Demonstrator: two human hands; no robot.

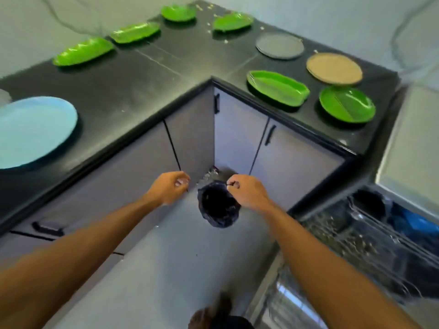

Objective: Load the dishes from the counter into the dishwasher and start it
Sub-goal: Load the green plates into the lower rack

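Pale walls (332, 17) with faint grey veining rise behind an L-shaped black countertop (133, 91), which shows thin seams and a scatter of light crumbs (210, 7) toward its far corner. Beneath it run grey cabinet doors (240, 129) with slim black handles (270, 135), the two runs meeting at an inner corner. The floor (180, 257) is smooth and light grey. A small dark-lined bin (218, 205) stands on it in that corner. The light is soft and even, leaving a dull sheen on the countertop.

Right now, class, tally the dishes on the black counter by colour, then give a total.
Green dishes: 6
Grey plate: 1
Tan plate: 1
Light blue plate: 1
Total: 9
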